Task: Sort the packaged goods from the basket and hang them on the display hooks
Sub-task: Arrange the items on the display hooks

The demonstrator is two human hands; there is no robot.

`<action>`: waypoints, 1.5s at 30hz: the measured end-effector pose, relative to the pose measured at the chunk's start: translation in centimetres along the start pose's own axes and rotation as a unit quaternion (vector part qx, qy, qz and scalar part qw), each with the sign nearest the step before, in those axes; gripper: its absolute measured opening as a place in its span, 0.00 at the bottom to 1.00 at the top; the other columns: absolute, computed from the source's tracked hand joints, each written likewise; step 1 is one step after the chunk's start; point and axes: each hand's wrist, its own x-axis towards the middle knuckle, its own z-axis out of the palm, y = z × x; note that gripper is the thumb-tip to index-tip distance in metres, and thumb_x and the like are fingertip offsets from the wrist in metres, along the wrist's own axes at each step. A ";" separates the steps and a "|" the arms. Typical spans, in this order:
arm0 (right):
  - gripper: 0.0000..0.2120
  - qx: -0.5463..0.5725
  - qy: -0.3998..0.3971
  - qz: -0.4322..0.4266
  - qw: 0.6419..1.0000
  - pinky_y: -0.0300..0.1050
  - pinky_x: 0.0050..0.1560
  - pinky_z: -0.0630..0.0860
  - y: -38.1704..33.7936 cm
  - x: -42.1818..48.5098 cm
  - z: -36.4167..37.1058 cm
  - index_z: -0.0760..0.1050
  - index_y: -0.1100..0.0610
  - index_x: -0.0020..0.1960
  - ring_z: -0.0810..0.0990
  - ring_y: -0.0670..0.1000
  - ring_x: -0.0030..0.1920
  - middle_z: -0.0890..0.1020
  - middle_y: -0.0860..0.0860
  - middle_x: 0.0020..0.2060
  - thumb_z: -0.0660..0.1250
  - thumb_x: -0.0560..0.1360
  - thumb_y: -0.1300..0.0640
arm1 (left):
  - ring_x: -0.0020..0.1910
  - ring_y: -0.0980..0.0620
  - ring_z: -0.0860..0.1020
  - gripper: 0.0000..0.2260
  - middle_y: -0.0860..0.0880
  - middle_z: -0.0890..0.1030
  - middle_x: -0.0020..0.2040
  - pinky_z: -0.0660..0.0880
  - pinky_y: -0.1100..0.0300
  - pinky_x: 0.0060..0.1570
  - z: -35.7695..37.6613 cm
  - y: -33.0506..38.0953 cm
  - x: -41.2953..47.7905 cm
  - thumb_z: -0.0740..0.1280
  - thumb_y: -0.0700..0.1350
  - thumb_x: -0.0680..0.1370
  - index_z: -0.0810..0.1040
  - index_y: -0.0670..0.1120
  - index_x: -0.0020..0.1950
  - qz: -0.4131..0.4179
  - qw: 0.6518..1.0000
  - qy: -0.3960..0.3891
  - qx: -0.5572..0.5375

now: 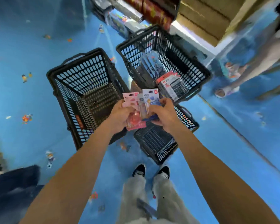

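I hold a fan of small carded packages above the floor between three black mesh baskets. My left hand (120, 116) grips the pink packages (131, 98). My right hand (164, 114) grips a blue-and-white package (150, 96). The far right basket (200, 73) holds more packaged goods, among them a red-topped pack (171, 85) and a clear blue pack (150, 62). The left basket (58, 88) looks bare inside. The near basket (157, 143) sits under my hands, its contents unclear. No display hooks are in view.
The floor is blue with small cartoon prints. Shelving with boxed goods (145, 12) and cardboard cartons (205, 18) stands at the far side. Another person's leg and shoe (225, 91) are at the right. My own shoes (152, 171) stand just behind the near basket.
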 end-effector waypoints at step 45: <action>0.19 0.404 0.739 -0.147 0.519 0.57 0.42 0.83 30.1 -66.0 -55.6 0.66 0.57 0.56 0.84 0.56 0.40 0.78 0.63 0.54 0.76 0.74 0.63 | 0.56 0.40 0.84 0.15 0.40 0.83 0.64 0.83 0.45 0.50 70.2 -37.8 -59.6 0.63 0.42 0.84 0.73 0.46 0.71 -0.092 0.441 -0.811 0.374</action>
